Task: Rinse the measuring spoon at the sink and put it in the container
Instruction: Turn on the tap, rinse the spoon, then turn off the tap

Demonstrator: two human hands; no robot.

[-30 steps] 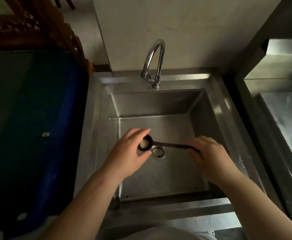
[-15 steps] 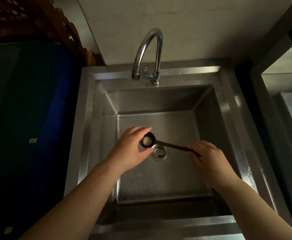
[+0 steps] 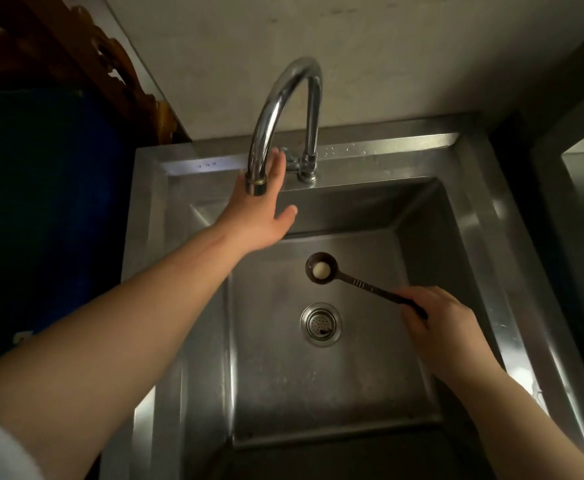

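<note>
A dark measuring spoon (image 3: 321, 269) with a pale lump in its bowl hangs over the steel sink (image 3: 484, 209), just above the drain (image 3: 321, 324). My right hand (image 3: 439, 318) grips the end of its handle. My left hand (image 3: 262, 206) is stretched out with fingers spread behind the chrome faucet (image 3: 276, 109), its fingertips near the tap lever at the faucet's base. The faucet spout partly hides that hand. No water is running. No container is in view.
A plain wall rises right behind the faucet. A dark blue surface (image 3: 48, 209) lies left of the sink, with carved brown wood (image 3: 86, 53) above it. A second steel unit (image 3: 581, 202) stands at the right edge.
My left hand has let go of the spoon's bowl and reached up to the faucet. The right hand still holds the spoon, now raised slightly toward the back of the basin.
</note>
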